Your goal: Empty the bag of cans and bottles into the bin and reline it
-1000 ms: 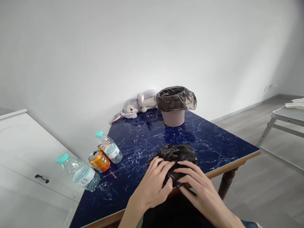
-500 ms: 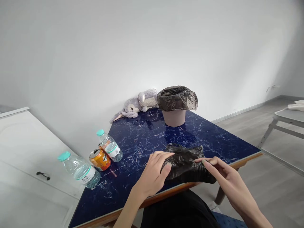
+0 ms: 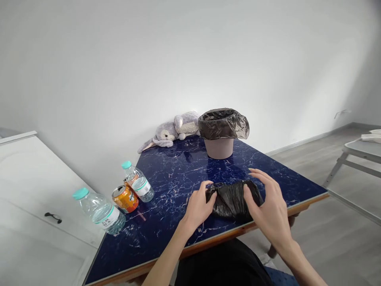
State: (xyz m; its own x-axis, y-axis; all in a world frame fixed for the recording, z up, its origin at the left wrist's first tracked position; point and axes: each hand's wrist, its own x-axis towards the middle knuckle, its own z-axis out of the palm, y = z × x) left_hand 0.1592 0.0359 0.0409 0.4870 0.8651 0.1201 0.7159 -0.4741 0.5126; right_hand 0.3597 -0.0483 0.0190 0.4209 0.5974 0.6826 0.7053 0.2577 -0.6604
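A black plastic bag (image 3: 233, 200), gathered into a compact bundle, lies near the table's front edge between my hands. My left hand (image 3: 199, 204) is closed round its left end, the thumb on the near side and the fingertips at the far side. At the right end, my right hand (image 3: 272, 204) is open; the thumb rests on or just over the bag and the fingers reach out past it, spread. Beyond the bag stands a pinkish-grey bin (image 3: 219, 149) with a dark bin liner (image 3: 223, 129) folded over its rim.
Two water bottles, a nearer one (image 3: 104, 214) and a farther one (image 3: 139, 184), flank an orange drink can (image 3: 126, 199) on the left of the blue marbled table (image 3: 175, 171). A plush rabbit (image 3: 166, 135) lies against the wall. A grey folding chair (image 3: 363, 153) stands at right.
The bag has become narrower and neater, its loose far edge folded in. My right hand has let go of the bag's edge, moved up and spread its fingers. My left hand has shifted slightly right.
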